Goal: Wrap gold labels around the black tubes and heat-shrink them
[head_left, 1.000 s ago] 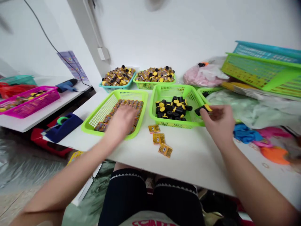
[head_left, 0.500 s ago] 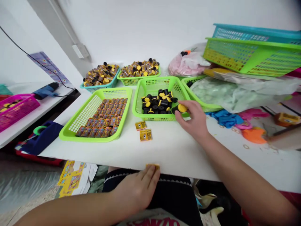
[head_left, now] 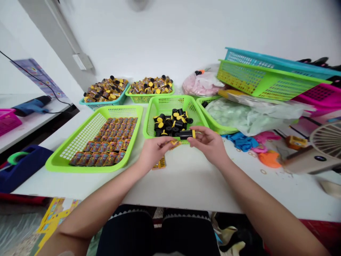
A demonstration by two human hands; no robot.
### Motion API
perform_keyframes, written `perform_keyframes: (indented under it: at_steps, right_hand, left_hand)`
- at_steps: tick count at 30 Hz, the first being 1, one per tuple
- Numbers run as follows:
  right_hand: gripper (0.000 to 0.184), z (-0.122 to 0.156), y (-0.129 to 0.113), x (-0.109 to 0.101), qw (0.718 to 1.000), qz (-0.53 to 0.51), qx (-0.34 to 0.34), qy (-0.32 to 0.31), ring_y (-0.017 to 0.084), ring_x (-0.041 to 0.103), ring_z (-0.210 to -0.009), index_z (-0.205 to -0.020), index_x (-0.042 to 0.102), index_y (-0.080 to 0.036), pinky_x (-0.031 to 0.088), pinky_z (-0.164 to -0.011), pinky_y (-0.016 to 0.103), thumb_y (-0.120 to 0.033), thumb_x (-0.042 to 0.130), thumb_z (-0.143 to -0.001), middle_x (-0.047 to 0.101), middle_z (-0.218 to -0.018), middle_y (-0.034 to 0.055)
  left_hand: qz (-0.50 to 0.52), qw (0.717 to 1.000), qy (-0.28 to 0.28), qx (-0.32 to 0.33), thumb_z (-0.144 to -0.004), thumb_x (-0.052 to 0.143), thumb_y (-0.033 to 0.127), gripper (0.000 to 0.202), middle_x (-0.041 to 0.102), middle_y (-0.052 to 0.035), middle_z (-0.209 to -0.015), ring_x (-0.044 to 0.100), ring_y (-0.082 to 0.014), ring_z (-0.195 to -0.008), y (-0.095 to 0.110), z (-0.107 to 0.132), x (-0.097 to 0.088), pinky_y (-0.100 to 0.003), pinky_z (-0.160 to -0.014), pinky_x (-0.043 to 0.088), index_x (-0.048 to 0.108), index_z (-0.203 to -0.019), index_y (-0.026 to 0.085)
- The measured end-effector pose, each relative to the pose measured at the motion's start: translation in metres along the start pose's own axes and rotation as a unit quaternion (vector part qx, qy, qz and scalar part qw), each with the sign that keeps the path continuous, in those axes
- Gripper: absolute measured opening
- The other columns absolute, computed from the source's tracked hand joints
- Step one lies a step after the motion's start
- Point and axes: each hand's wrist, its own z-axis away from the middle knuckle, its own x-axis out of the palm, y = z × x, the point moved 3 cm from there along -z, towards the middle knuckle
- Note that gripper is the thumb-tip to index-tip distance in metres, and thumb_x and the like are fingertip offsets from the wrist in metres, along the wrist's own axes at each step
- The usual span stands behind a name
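Note:
My right hand (head_left: 209,145) pinches a small black cylinder with a yellow cap (head_left: 185,134), held sideways over the near rim of a green basket (head_left: 195,106). That basket holds loose black cylinders with yellow ends (head_left: 173,122). Close by on the left, my left hand (head_left: 156,151) pinches a small orange-yellow printed label (head_left: 175,143) between thumb and fingers. Label and cylinder are near each other; whether they touch I cannot tell. On the white table (head_left: 183,181) below my left fingers lies another printed label (head_left: 160,163), partly covered by the hand.
A green basket (head_left: 50,164) on the left holds rows of labelled cylinders. Behind stand a blue basket (head_left: 117,102) and a green basket (head_left: 170,93) heaped with them. Rightward are stacked baskets (head_left: 266,80), a plastic bag (head_left: 239,113), balloons (head_left: 241,141) and a fan (head_left: 314,156).
My left hand has risen from the table's front edge with a label. My right hand has drawn the cylinder left, towards it. The view has shifted slightly.

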Motion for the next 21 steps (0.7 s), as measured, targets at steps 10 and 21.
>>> perform_keyframes:
  at_steps: [10,21]
  right_hand:
    - [0.030,0.013,-0.001,0.004,0.988,-0.078,0.071,-0.111,0.012,0.057,-0.047,-0.105,0.070,-0.024,0.048,-0.041,0.025,-0.037,0.078,-0.079,0.065,-0.066,-0.0013]
    - [0.025,0.012,0.003,-0.005,0.986,-0.011,0.062,-0.153,0.010,0.057,-0.045,-0.110,0.070,-0.026,0.047,-0.043,0.024,-0.029,0.073,-0.085,0.064,-0.064,-0.0024]
  left_hand:
    - [-0.004,0.987,-0.149,0.055,-0.092,0.054,0.031,0.027,0.076,0.0007,-0.079,0.061,-0.0101,-0.060,-0.011,0.018,0.009,-0.019,-0.062,0.048,0.078,-0.090,0.020]
    - [0.130,0.978,-0.164,-0.018,-0.093,0.054,0.030,0.029,0.079,-0.0011,-0.089,0.068,-0.0129,-0.079,-0.009,0.014,0.010,-0.022,-0.077,0.052,0.075,-0.110,0.020]
